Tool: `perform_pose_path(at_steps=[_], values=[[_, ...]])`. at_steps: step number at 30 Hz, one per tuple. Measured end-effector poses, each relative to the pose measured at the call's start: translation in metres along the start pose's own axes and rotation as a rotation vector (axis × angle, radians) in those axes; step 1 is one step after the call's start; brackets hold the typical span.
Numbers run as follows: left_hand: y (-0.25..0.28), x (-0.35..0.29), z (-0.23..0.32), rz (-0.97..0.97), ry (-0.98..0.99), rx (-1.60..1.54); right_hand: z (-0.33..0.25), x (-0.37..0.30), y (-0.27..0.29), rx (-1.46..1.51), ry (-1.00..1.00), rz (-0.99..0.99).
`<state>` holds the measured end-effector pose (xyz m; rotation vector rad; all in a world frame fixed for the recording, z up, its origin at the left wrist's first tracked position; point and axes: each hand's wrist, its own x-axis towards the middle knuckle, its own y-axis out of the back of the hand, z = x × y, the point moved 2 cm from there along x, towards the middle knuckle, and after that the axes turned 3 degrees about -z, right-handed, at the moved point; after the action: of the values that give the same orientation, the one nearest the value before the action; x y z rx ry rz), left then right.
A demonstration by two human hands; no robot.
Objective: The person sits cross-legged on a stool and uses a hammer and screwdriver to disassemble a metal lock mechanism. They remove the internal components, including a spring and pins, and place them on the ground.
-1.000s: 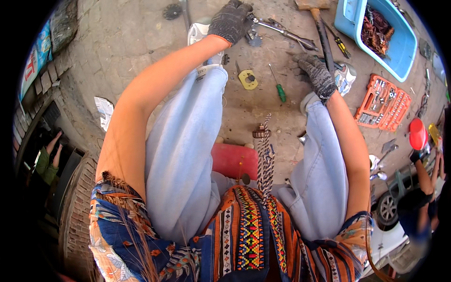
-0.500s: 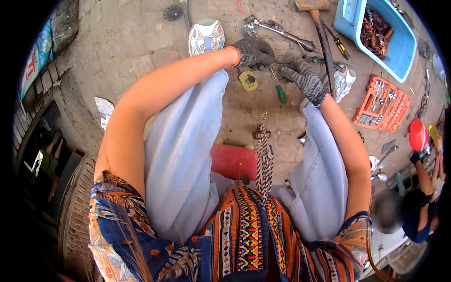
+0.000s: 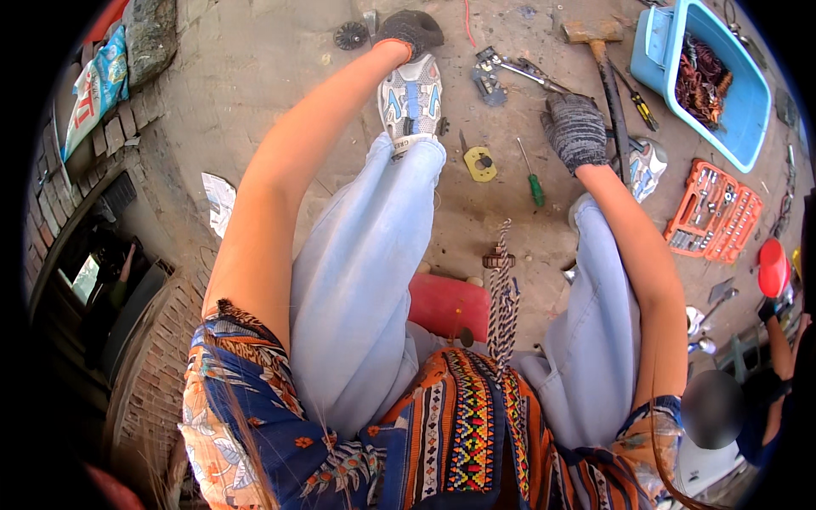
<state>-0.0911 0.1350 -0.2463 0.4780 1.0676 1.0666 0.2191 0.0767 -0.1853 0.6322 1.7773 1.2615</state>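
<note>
Left grip (image 3: 410, 32), gloved, is beside a metal bar (image 3: 371, 17); right grip (image 3: 575, 132) is near the hammer (image 3: 607, 85); I cannot tell whether either is closed.

On the ground (image 3: 255, 68) lie a brown-headed hammer (image 3: 609, 93) and, well apart, a grey bar (image 3: 371, 19) beside a black disc (image 3: 350, 36).

The left hand (image 3: 411, 34) has left the right hand (image 3: 575, 132), near which it was half a second ago; the two are now well apart. It has passed from about 4 o'clock of the left shoe (image 3: 411, 98) to 12 o'clock, beyond the toe, beside a grey metal bar (image 3: 371, 21). The right hand's fingers have drawn off the green screwdriver's (image 3: 535, 190) tip toward 2 o'clock.
</note>
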Motion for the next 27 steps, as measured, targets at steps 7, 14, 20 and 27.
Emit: perform_pose_path(at_steps=[7, 14, 20, 27], values=[[0.000, 0.009, -0.012, -0.010, -0.015, 0.127, -0.019, 0.015, -0.010, -0.233, 0.023, -0.188], [0.014, -0.003, -0.012, 0.094, 0.070, 0.095, -0.028, 0.015, 0.026, 0.094, 0.048, -0.229], [0.020, -0.008, -0.009, 0.006, -0.077, 0.434, -0.017, 0.024, -0.017, 1.088, -0.278, -0.242], [0.045, -0.035, 0.027, 0.106, -0.065, 0.309, -0.018, 0.007, -0.038, 0.889, -0.265, -0.431]])
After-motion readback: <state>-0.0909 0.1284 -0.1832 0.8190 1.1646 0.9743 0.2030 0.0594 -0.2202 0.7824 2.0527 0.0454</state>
